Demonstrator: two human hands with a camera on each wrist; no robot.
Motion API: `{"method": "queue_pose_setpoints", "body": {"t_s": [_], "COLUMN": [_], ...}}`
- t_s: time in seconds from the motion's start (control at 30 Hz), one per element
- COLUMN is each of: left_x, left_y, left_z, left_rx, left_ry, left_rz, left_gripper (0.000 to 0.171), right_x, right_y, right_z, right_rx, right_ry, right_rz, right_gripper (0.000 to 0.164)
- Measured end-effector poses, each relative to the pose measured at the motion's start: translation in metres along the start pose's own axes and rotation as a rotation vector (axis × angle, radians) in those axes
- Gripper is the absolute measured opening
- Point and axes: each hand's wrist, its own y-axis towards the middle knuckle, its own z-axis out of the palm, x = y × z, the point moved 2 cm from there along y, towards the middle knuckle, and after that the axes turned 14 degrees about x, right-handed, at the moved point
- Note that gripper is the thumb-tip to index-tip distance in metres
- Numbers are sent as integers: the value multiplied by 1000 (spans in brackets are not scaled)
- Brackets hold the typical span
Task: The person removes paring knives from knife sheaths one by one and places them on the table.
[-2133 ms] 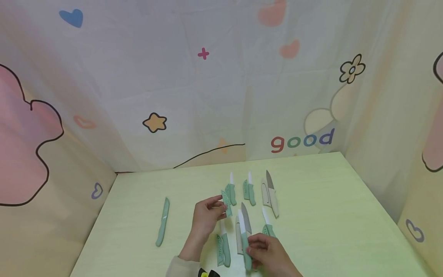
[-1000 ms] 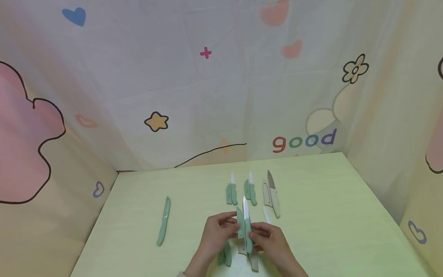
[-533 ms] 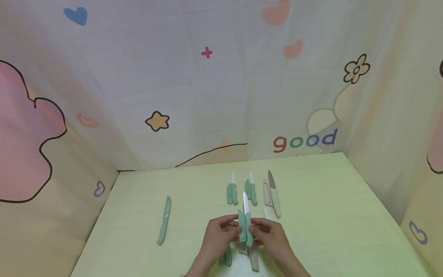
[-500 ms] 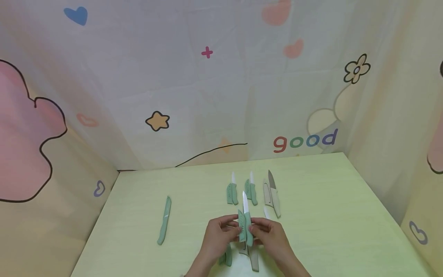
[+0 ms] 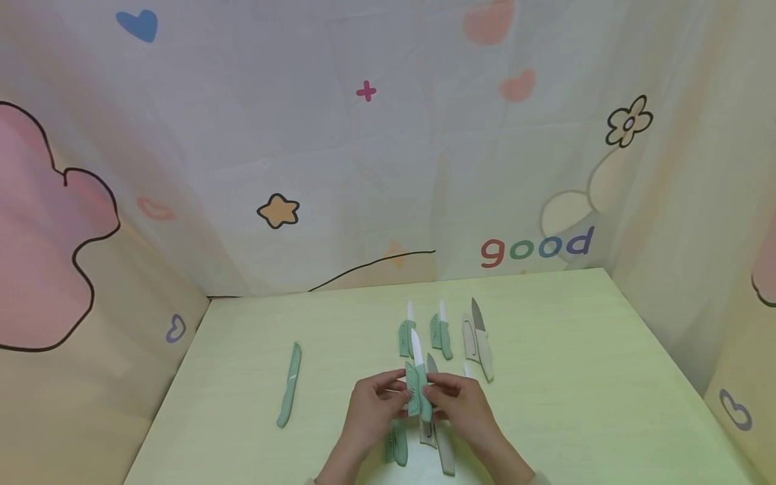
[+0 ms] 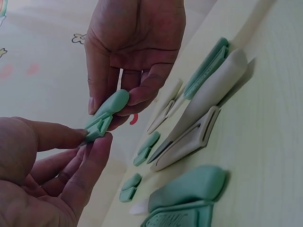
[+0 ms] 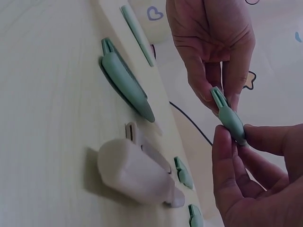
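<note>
My left hand [image 5: 374, 409] pinches a green blade sheath [image 5: 411, 389] with a raised pattern. Its fingertips and thumb also show on the sheath in the left wrist view. My right hand [image 5: 465, 405] pinches the green handle of a knife [image 5: 423, 387], its white blade bare and pointing away from me. Sheath and knife stand side by side above the table, right against each other. Below the hands lie a beige-handled knife [image 5: 445, 450] with a grey blade, its beige sheath [image 5: 428, 435], and a green knife [image 5: 401, 446] beside its own sheath, partly covered by my left hand.
Farther back on the pale green table [image 5: 545, 323] lie two small green knives with sheaths beside them, and a beige knife [image 5: 483, 353] with its sheath [image 5: 469, 340]. A white blade [image 5: 467, 370] peeks out behind my right hand. A slim green knife [image 5: 289, 387] lies at left.
My left hand has carried the sheath rightward to the knife, while my right hand has raised the knife and moved it forward. In the last half second both have shifted slightly left together.
</note>
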Motion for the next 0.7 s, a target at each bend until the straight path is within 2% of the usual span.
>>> {"method": "queue_pose_setpoints", "body": {"t_s": [0.2, 0.47, 0.7], "left_x": [3, 10, 12], "left_y": [2, 7, 15], "left_z": [-17, -42, -58], "left_rx": [-13, -22, -109], "left_ry": [5, -35, -11], "left_rz": [9, 14, -5], "left_gripper": [35, 38, 38], "right_x": [3, 6, 15], "right_y": [15, 39, 58], "right_z": [10, 26, 35], "right_rx": [45, 108, 132], "right_ry": [-41, -65, -171], "right_rz": [-21, 5, 1], "right_gripper": [31, 34, 33]}}
